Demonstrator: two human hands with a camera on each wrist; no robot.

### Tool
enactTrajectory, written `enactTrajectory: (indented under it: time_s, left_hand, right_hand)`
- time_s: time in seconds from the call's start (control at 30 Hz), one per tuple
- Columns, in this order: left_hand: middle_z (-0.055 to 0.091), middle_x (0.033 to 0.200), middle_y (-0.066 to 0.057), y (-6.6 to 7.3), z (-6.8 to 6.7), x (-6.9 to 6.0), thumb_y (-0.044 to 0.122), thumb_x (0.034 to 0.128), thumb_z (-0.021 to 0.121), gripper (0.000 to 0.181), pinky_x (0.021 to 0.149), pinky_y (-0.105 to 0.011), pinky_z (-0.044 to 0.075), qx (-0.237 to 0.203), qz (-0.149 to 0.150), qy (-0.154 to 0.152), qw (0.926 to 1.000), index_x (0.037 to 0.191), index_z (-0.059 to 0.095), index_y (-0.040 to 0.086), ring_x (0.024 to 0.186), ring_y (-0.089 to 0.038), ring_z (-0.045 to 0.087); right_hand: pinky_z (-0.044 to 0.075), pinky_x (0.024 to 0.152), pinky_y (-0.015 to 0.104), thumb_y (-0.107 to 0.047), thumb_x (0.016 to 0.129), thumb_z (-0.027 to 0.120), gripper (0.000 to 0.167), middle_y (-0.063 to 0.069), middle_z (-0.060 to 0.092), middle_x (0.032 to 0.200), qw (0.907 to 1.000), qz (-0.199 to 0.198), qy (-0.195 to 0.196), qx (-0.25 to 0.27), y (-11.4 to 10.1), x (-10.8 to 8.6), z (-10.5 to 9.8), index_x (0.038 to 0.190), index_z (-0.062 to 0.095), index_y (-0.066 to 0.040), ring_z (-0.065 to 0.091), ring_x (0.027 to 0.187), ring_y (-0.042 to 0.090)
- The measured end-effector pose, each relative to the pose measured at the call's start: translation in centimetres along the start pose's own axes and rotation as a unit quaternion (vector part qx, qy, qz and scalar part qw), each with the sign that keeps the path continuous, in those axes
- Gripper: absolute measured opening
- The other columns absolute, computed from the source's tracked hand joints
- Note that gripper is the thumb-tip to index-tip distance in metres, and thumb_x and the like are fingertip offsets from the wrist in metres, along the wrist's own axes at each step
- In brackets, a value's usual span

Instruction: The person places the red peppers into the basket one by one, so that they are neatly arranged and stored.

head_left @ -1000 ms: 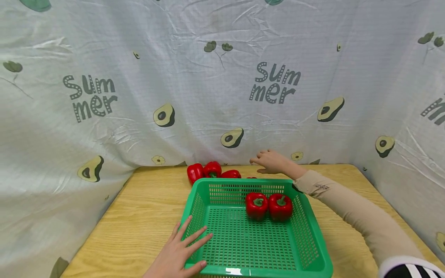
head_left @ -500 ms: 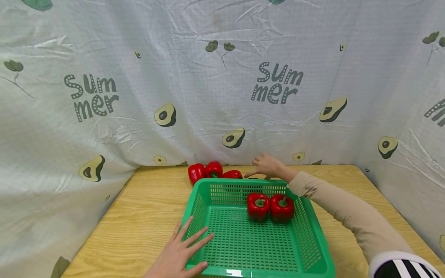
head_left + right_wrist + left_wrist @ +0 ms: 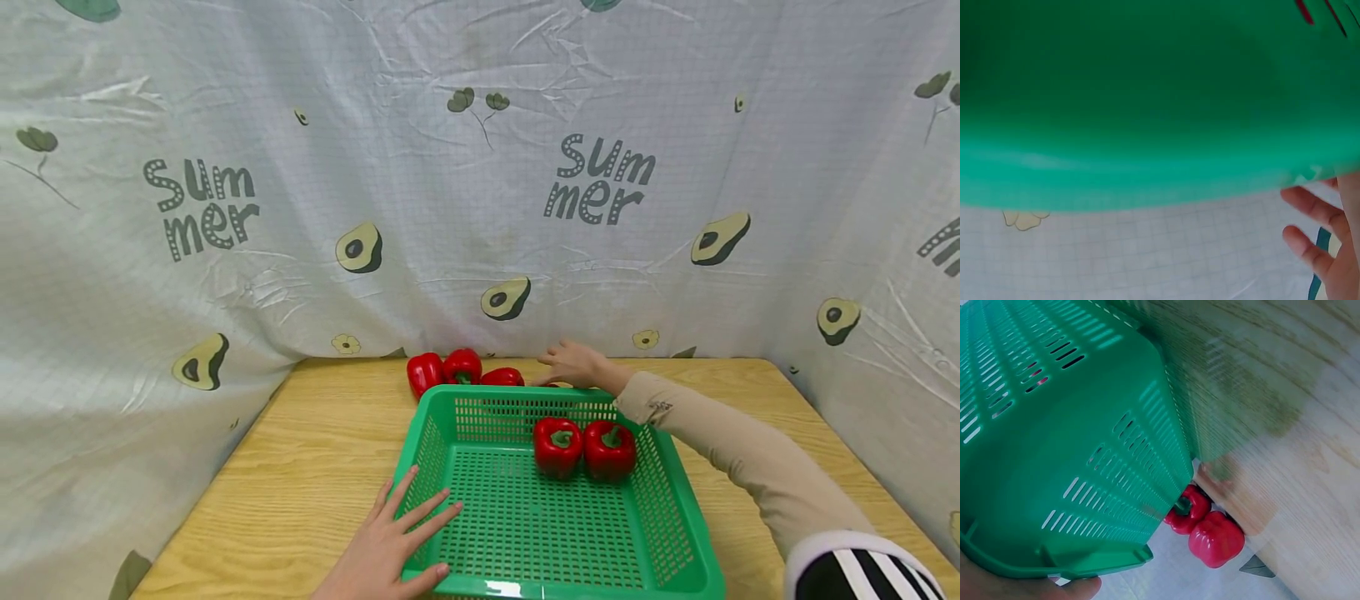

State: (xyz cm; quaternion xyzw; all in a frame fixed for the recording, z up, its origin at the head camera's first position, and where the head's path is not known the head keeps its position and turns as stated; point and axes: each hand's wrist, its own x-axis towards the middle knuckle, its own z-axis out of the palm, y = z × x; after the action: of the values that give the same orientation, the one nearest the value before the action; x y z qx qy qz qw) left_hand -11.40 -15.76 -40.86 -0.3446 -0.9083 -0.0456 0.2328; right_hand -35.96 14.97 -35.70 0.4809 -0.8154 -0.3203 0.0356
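A green perforated plastic basket (image 3: 517, 588) stands on the wooden table with two red bell peppers inside, a left one (image 3: 557, 458) and a right one (image 3: 610, 460). Fingers spread and straight, my left hand (image 3: 384, 546) rests on the basket's left front rim. Beyond the far rim, my right hand (image 3: 576, 365) reaches down over a red sliver, likely another pepper, mostly hidden by the rim. In the right wrist view that hand's fingers (image 3: 1310, 253) are apart, with no pepper visible between them. Three red peppers, including one lying nearest the hand (image 3: 502, 377), sit behind the basket.
A pale cloth (image 3: 420, 167) with avocado and "summer" prints hangs along the table's back and sides. The wooden table (image 3: 300, 467) shows left and right of the basket. The left wrist view shows two peppers (image 3: 1216, 540) past the basket's outer wall.
My right hand has lowered behind the basket's far rim, its fingers now pointing down toward the hidden red thing. The left hand and the basket stay as they were.
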Motion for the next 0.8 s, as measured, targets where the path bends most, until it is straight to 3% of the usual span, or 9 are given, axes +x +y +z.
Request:
enactTrajectory:
  time_s: [0.17, 0.27, 0.37, 0.47, 0.57, 0.67, 0.8]
  left_hand:
    - [0.051, 0.13, 0.009, -0.1, 0.0, -0.1, 0.053, 0.0781, 0.056, 0.059, 0.107, -0.027, -0.022, 0.002, 0.002, 0.001, 1.0, 0.132, 0.042, 0.033, 0.123, -0.038, 0.033]
    - [0.051, 0.13, 0.009, -0.1, 0.1, 0.0, 0.053, 0.0777, 0.056, 0.059, 0.107, -0.027, -0.022, 0.006, 0.006, 0.002, 1.0, 0.132, 0.043, 0.033, 0.123, -0.038, 0.033]
    - [0.052, 0.13, 0.008, -0.1, 0.1, -0.1, 0.051, 0.0757, 0.059, 0.061, 0.107, -0.028, -0.021, 0.008, 0.013, 0.008, 0.9998, 0.131, 0.043, 0.032, 0.122, -0.038, 0.033]
    - [0.052, 0.129, 0.008, -0.1, 0.1, -0.2, 0.051, 0.076, 0.058, 0.061, 0.108, -0.028, -0.021, 0.011, 0.019, 0.015, 0.9996, 0.131, 0.044, 0.031, 0.122, -0.037, 0.033]
    - [0.053, 0.128, 0.008, -0.2, 0.2, -0.3, 0.053, 0.0779, 0.055, 0.059, 0.108, -0.029, -0.02, 0.013, 0.022, 0.022, 0.9994, 0.131, 0.044, 0.031, 0.122, -0.037, 0.032]
    - [0.052, 0.129, 0.008, -0.2, 0.2, -0.4, 0.053, 0.0781, 0.055, 0.058, 0.109, -0.029, -0.019, 0.012, 0.02, 0.024, 0.9994, 0.131, 0.044, 0.031, 0.123, -0.036, 0.031]
    - [0.052, 0.129, 0.008, -0.3, 0.1, -0.5, 0.051, 0.0759, 0.059, 0.06, 0.108, -0.028, -0.02, 0.01, 0.016, 0.019, 0.9996, 0.131, 0.044, 0.031, 0.125, -0.035, 0.026]
  right_hand:
    - [0.048, 0.076, 0.038, -0.028, 0.075, 0.07, 0.05, 0.006, 0.059, 0.108, 0.9989, 0.032, 0.027, -0.023, 0.0, -0.4, 0.3, 0.118, 0.049, -0.039, 0.055, 0.091, 0.025]
    - [0.048, 0.073, 0.038, -0.035, 0.074, 0.069, 0.042, 0.005, 0.061, 0.099, 0.9972, 0.068, 0.006, -0.031, 0.0, -0.8, 0.3, 0.113, 0.053, -0.034, 0.056, 0.085, 0.024]
    - [0.047, 0.074, 0.039, -0.04, 0.074, 0.066, 0.045, 0.005, 0.062, 0.099, 0.9951, 0.091, -0.023, -0.031, -0.1, -1.1, 0.3, 0.116, 0.053, -0.031, 0.056, 0.087, 0.024]
    - [0.047, 0.071, 0.036, -0.039, 0.074, 0.067, 0.055, 0.003, 0.06, 0.103, 0.9954, 0.084, -0.025, -0.039, -0.1, -1.0, 0.4, 0.124, 0.046, -0.033, 0.054, 0.09, 0.021]
    - [0.047, 0.068, 0.034, -0.034, 0.073, 0.069, 0.06, 0.002, 0.057, 0.107, 0.9977, 0.058, 0.0, -0.036, -0.1, -0.9, 0.5, 0.127, 0.042, -0.038, 0.053, 0.092, 0.02]
    - [0.047, 0.072, 0.035, -0.03, 0.076, 0.067, 0.053, 0.002, 0.057, 0.111, 0.999, 0.039, 0.012, -0.016, -0.1, -0.6, 0.6, 0.123, 0.044, -0.042, 0.052, 0.095, 0.02]
    - [0.047, 0.078, 0.039, -0.025, 0.082, 0.062, 0.039, 0.001, 0.057, 0.111, 0.9993, 0.034, 0.013, 0.0, -0.2, -0.4, 0.7, 0.117, 0.05, -0.038, 0.051, 0.099, 0.021]
